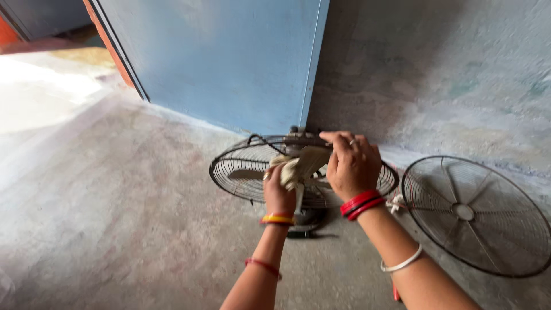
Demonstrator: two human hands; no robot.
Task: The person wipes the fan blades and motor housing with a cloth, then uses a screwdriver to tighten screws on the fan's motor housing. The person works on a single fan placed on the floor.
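Now you're wiping a fan blade [310,161]: your left hand [278,192] grips the cloth [287,169], your right hand [351,166] apparently clasps the blade. Next, keep the blade steady while rubbing.

Premises appear to be a plain domestic room or entryway, not a workshop. The floor [115,201] is bare, worn concrete with blotchy staining. The wall [447,74] is rough plaster, discoloured and patchy. A light blue door [229,57] stands open at the corner, with bright daylight on the ground beyond it. No bench, racks or tools: a pedestal fan [252,166] and its detached front grille [476,215] sit directly on the floor.
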